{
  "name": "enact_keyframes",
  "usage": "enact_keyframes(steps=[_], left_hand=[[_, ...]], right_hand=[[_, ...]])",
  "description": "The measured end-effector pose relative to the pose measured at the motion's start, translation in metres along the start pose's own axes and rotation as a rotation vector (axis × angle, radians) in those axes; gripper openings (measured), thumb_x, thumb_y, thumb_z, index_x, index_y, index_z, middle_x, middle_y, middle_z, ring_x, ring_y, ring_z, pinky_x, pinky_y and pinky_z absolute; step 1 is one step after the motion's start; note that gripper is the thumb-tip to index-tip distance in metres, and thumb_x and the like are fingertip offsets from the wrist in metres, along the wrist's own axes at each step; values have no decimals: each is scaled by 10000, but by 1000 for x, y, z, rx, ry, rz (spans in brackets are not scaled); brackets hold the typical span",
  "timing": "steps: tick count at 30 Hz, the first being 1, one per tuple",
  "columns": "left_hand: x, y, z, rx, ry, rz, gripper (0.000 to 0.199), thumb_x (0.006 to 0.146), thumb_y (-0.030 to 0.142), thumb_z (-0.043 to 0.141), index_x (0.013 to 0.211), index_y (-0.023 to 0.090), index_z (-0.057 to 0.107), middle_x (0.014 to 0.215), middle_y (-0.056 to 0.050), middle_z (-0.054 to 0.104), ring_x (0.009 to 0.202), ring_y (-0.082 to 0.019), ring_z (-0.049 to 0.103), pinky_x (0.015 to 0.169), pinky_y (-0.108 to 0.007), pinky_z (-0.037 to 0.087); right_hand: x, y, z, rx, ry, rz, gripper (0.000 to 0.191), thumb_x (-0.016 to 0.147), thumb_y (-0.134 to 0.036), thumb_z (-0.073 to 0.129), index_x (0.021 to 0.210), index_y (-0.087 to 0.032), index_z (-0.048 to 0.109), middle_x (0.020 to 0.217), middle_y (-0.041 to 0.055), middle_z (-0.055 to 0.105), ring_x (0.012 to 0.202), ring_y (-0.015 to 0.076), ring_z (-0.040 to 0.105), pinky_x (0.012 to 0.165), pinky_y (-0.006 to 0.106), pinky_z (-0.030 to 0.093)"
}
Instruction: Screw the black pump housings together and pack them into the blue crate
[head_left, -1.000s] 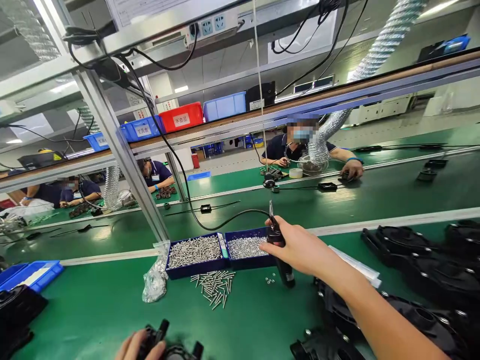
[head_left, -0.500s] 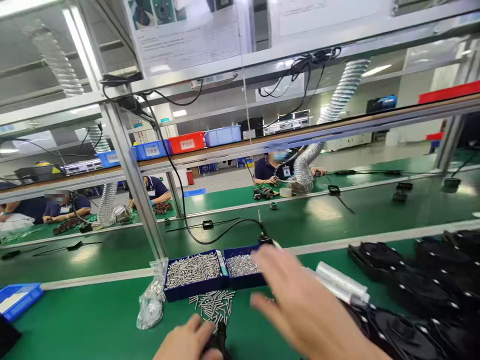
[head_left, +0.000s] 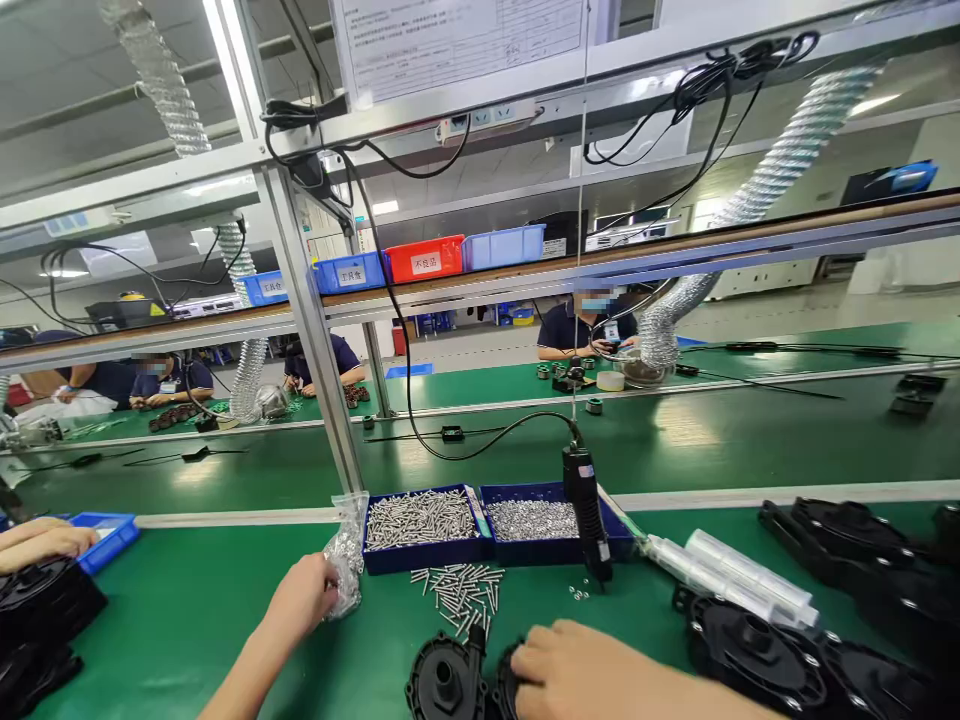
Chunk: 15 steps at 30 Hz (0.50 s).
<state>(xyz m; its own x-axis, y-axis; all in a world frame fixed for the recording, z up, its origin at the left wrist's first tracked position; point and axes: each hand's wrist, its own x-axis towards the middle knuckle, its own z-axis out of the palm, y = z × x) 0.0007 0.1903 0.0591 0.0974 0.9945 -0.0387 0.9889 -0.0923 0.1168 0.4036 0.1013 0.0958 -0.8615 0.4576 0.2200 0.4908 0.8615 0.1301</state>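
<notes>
The left hand (head_left: 300, 598) is pinching a crinkled clear plastic bag (head_left: 346, 580), apparently steadying it; a black plastic housing (head_left: 505, 682) is lying on the green counter (head_left: 187, 620) under the right hand (head_left: 577, 672), whose fingers' grip I can't tell.

From here I see the bench (head_left: 225, 610) as smooth green with a soft sheen, while the belt (head_left: 675, 440) behind it is glossier and throws back bright glare. The screws (head_left: 420, 518) and nuts (head_left: 532, 519) are shiny silver metal, in smooth dark blue plastic bins (head_left: 424, 558). I read the round housing (head_left: 442, 682) as matt black plastic, ribbed at its rim. The bag (head_left: 346, 590) is clear, crinkled plastic; the post (head_left: 311, 330) is grooved, satin metal; the duct (head_left: 795, 150) is ridged and silvery.
</notes>
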Motion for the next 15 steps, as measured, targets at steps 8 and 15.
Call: enact_keyframes(steps=[8, 15], left_hand=[[-11, 11, 28, 5, 112, -36, 322, 889, 38, 544, 1080, 173, 765, 1211, -114, 606, 970, -196, 679, 891, -271, 452], [-8, 17, 16, -74, 112, 0, 307, 821, -23, 545, 845, 200, 754, 1116, -63, 673, 975, -187, 673, 837, -244, 431]], right_hand=[[125, 61, -43, 99, -232, 389, 206, 935, -184, 651, 1084, -164, 792, 1087, 171, 795, 1036, 328, 755, 825, 372, 534], [191, 84, 5, 111, -350, 496, 304, 967, -349, 755, 1199, -153, 731, 1214, 131, 747, 1123, 296, 719, 952, 467, 591]])
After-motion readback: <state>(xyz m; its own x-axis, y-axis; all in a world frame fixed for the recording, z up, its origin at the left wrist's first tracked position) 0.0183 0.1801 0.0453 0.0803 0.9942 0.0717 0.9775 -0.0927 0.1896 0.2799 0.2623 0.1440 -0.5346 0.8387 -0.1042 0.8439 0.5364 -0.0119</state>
